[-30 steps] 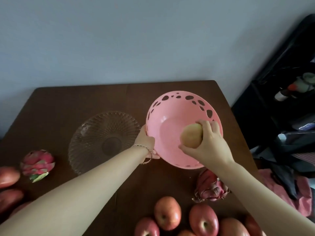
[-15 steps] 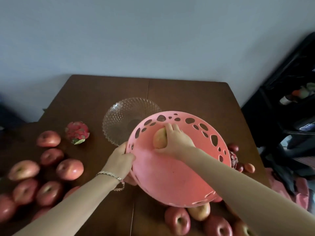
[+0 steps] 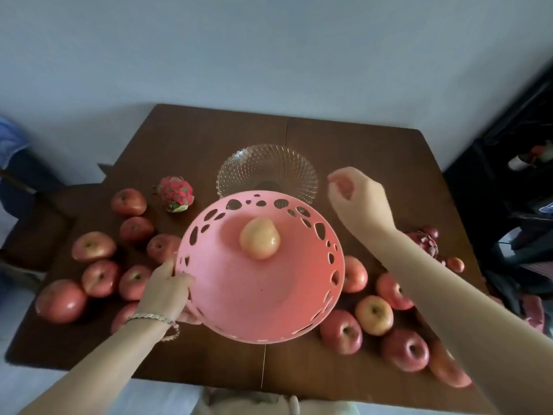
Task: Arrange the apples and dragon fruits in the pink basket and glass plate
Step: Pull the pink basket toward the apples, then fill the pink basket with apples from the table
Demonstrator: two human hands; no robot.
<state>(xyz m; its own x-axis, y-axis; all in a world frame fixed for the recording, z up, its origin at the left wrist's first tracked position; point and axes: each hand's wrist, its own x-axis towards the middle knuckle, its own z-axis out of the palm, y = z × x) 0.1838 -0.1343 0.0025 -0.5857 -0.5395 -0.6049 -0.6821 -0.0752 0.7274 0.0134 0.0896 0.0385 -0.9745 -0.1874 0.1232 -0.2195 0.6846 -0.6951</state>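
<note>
My left hand (image 3: 169, 290) grips the left rim of the pink basket (image 3: 254, 301), held tilted above the table. One yellowish apple (image 3: 259, 242) lies inside it. My right hand (image 3: 357, 199) hovers empty to the right of the basket, fingers loosely curled. The glass plate (image 3: 266, 172) stands empty behind the basket. Several red apples (image 3: 98, 277) lie at the left and several more apples (image 3: 374, 314) at the right. One dragon fruit (image 3: 176, 193) sits left of the plate; another dragon fruit (image 3: 423, 242) shows behind my right forearm.
The brown table (image 3: 374, 151) ends close to the wall at the back. Dark furniture with clutter (image 3: 520, 187) stands off the right edge. A dark chair (image 3: 33, 229) is at the left.
My right hand has let go of the yellowish apple in the basket and drawn out to the right. The view has tilted down, showing more of the apples.
</note>
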